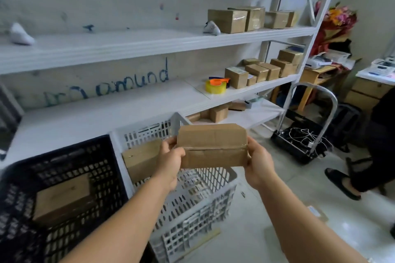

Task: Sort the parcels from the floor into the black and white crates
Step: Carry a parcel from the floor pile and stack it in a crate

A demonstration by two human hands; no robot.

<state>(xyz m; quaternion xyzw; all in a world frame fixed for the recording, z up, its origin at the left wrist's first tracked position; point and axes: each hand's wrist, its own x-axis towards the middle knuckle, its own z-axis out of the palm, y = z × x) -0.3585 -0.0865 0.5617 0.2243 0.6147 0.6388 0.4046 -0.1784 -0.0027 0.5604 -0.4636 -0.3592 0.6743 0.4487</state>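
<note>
Both hands hold one brown parcel (212, 145) chest-high above the white crate (188, 194): the left hand (171, 157) grips its left end with the thumb curled over the near face, and the right hand (257, 161) clasps its right end, fingers wrapped behind. The parcel's long axis runs side to side, level between the hands, its taped seam facing the camera. It hangs over the far half of the white crate, directly over the open top, so the drop appears to be straight down rather than sideways.

The black crate (64, 188) stands touching the white one on the left, nearer the left hand; reaching it would mean swinging the parcel leftward across the shared rim. Which crate this parcel belongs in cannot be told, since no readable label shows.

Another parcel (141, 160) leans against the white crate's left inner wall, just beside the left hand, and may crowd the landing spot. A flat parcel (64, 198) lies in the bottom of the black crate.

Behind both crates stands a white shelf (149, 42) carrying more boxes (252, 19) and a roll of tape (215, 86). A trolley (303, 132) is parked on the floor (267, 220) to the right.
</note>
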